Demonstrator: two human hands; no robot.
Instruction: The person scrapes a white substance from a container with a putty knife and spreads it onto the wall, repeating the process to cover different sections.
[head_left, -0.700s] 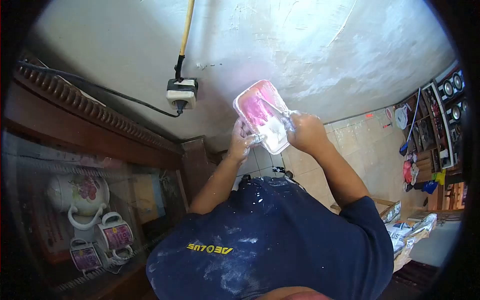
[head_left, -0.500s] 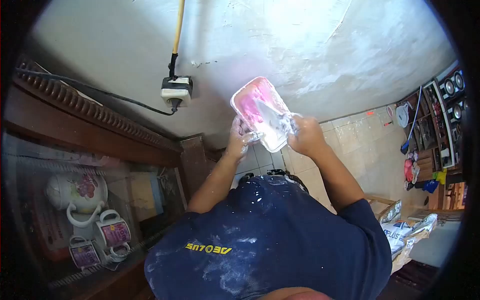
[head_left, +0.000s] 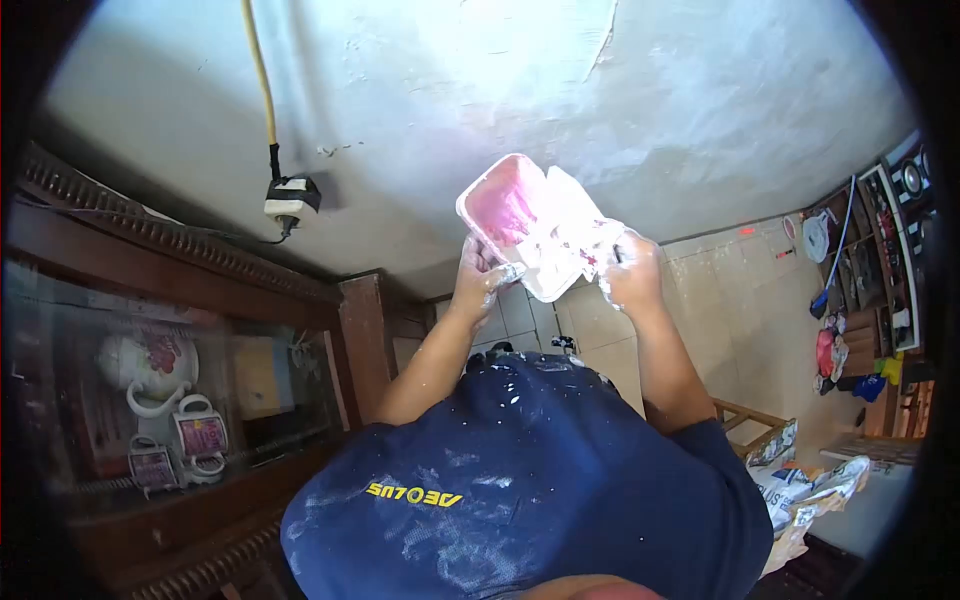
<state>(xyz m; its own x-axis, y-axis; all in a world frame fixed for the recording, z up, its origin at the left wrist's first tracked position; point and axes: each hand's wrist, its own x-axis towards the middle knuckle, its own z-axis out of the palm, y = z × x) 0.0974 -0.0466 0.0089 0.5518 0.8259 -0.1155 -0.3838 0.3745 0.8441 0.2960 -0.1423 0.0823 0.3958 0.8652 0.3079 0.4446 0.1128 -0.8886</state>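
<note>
My left hand [head_left: 478, 282], smeared with white paste, grips the near left side of a rectangular plastic tub [head_left: 488, 208]. The tub is tilted and its inner wall is stained pink, with white paste toward the near end. My right hand [head_left: 632, 270] is closed around a putty knife [head_left: 568, 205], its handle mostly hidden by the fingers. The broad blade looks bright white and lies over the tub's right rim; glare hides where blade and paste meet. White paste also coats the right fingers.
A plastered wall [head_left: 430, 110] rises ahead, with a socket block [head_left: 291, 200] hanging on a cable. On the left stands a glass-fronted wooden cabinet [head_left: 365, 325] with mugs [head_left: 201, 430] inside. Torn bags [head_left: 785, 490] and a wooden frame [head_left: 735, 415] are at right, shelves [head_left: 875, 260] farther off.
The putty knife has swung outward from inside the tub to over its right rim, as my right hand moved right. My left hand still holds the tub; the view has shifted slightly.
</note>
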